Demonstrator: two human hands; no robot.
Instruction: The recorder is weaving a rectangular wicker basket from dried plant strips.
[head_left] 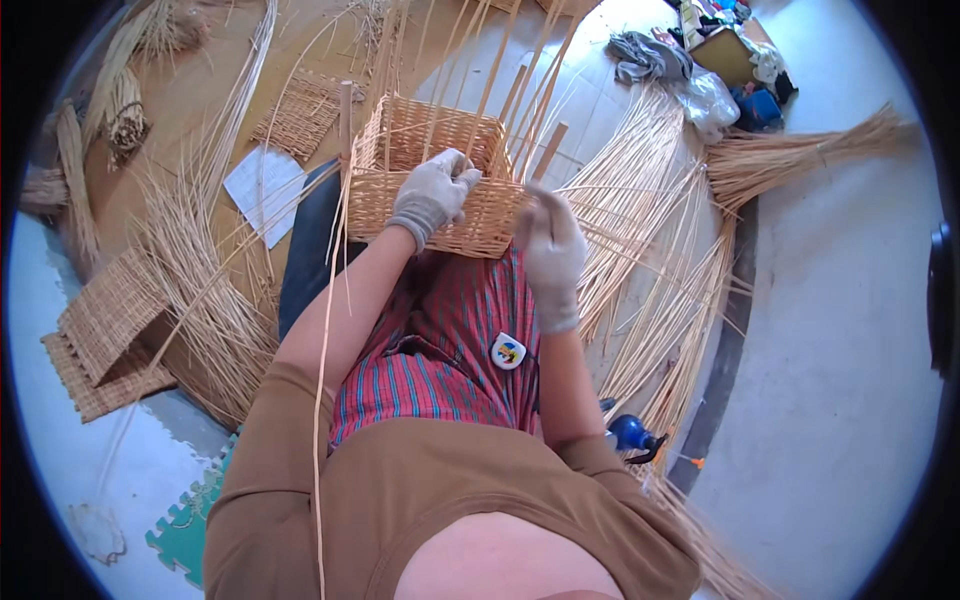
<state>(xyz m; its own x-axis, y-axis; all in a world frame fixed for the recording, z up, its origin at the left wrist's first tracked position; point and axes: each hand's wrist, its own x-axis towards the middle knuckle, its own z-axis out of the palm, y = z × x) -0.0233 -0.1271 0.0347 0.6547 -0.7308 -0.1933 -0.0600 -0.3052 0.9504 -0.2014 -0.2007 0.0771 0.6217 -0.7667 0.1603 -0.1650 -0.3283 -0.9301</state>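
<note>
A rectangular wicker basket with tall upright stakes rests on my lap, tilted toward me. In a pale work glove, my left hand lies over its near wall, thumb and fingers closed on the rim beside a stake. My right hand, gloved too, is at the basket's near right corner. Its fingers are curled together and their tips are blurred, so what they hold is hidden. Wooden sticks stand up at the corners. One long strand hangs from the left side down across my arm.
Loose wicker strands spread on the left floor, and more bundles lie at the right. Woven panels lie far left, near a green foam mat. A paper sheet, a blue bottle-like object and a plastic bag are around me.
</note>
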